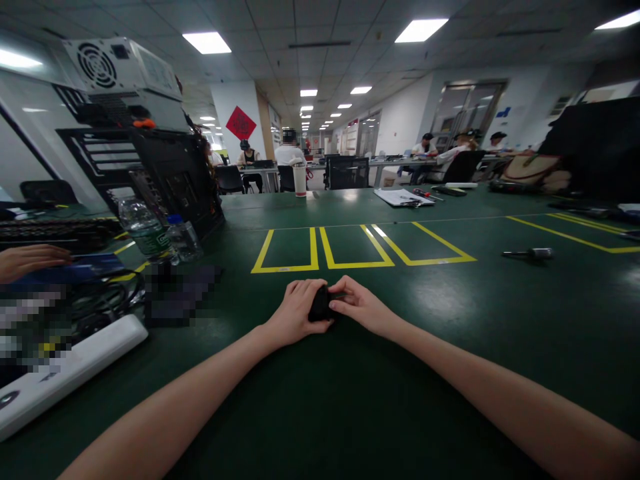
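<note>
A small black block-like object (319, 305) sits low over the green table, directly in front of me; its exact kind does not show. My left hand (300, 310) is closed around its left side, thumb below and fingers over the top. From the right, my right hand (357, 305) pinches at the object's edge with thumb and fingertips. Whatever lies between those fingertips is mostly hidden. Just beyond both hands, yellow tape rectangles (285, 269) mark the table surface.
To the left stand an open computer case (175, 180), a water bottle (145, 227), a white power strip (75, 373) and cables. Another person's hand (33, 260) reaches in there. A screwdriver (530, 254) lies right; a clipboard (403, 197) and a paper cup (299, 180) are farther back.
</note>
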A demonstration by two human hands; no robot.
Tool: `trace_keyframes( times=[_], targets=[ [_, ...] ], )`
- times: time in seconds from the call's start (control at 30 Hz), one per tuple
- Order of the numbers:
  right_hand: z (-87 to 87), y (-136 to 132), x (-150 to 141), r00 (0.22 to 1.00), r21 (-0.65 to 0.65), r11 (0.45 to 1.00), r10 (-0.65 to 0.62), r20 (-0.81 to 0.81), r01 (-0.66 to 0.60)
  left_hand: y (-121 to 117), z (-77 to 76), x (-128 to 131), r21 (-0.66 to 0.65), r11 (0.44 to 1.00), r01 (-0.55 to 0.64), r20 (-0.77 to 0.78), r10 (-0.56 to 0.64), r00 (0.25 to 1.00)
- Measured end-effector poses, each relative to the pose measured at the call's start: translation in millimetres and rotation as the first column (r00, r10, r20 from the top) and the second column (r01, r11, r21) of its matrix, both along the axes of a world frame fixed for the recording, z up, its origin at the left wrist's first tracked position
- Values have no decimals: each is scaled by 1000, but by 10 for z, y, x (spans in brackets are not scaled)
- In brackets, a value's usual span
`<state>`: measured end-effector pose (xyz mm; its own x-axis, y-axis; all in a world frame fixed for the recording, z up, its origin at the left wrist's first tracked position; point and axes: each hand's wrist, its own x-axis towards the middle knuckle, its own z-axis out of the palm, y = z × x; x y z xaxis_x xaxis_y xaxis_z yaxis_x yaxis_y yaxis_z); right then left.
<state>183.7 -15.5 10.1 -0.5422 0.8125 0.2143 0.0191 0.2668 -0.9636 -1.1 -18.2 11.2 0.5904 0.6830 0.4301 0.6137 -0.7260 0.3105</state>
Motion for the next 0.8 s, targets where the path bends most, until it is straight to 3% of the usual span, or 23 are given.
trace_keyframes(
  times=[0.13, 0.4, 0.6, 0.8],
  targets=[
    [-38, 37, -8, 999, -22, 999, -31, 13, 31, 2, -6, 2, 7, 1000, 7, 4, -7, 1000],
    [22, -47, 6, 997, -42, 997, 63, -38, -64, 4, -8, -2, 7, 1000, -2, 1, 2, 1000],
    [-20, 22, 2, 999, 8, 1000, -6, -47, 7, -1, 7, 3, -2, 1000, -1, 4, 1, 1000],
    [30, 8, 9, 1000, -51, 999, -11, 25, 12, 9, -17, -4, 4, 1000, 6, 14, -6, 1000]
  ],
)
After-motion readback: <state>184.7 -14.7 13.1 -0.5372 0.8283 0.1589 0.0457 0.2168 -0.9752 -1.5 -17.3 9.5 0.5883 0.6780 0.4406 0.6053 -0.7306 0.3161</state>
